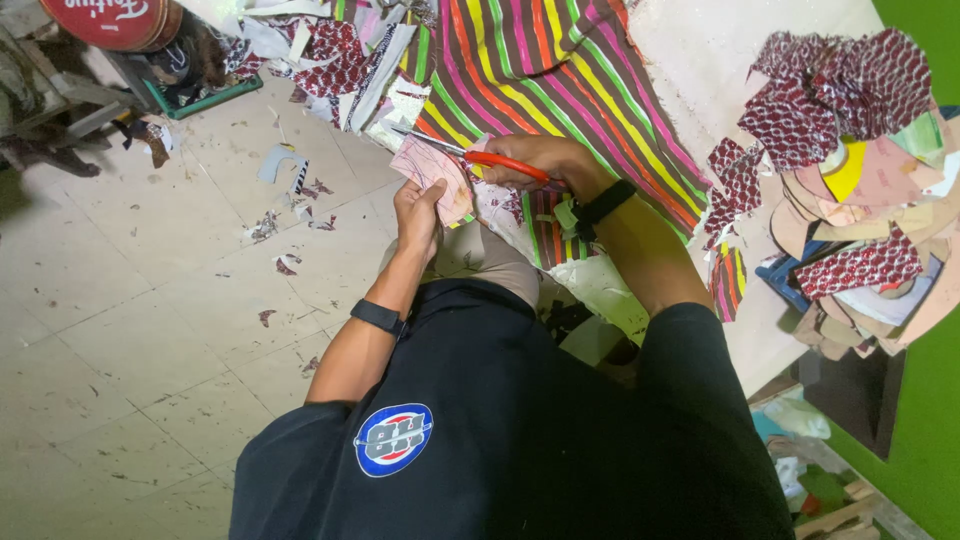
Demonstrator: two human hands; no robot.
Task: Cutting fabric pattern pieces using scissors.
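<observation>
My left hand (418,210) pinches a small pink cut-out piece (432,172) with pen lines on it, held over my lap. My right hand (535,160) grips red-handled scissors (470,155), whose metal blades point left across the top edge of the pink piece. A black band sits on each wrist. Just beyond my hands, a striped cloth (560,70) in brown, pink, green, yellow and orange lies over the white worktable (720,60).
A heap of cut shapes (850,170), red-patterned, tan and yellow, is piled on the table at right. Fabric offcuts (340,60) hang at the table's top edge. Scraps (285,165) litter the pale tiled floor at left. A green wall (930,420) stands at right.
</observation>
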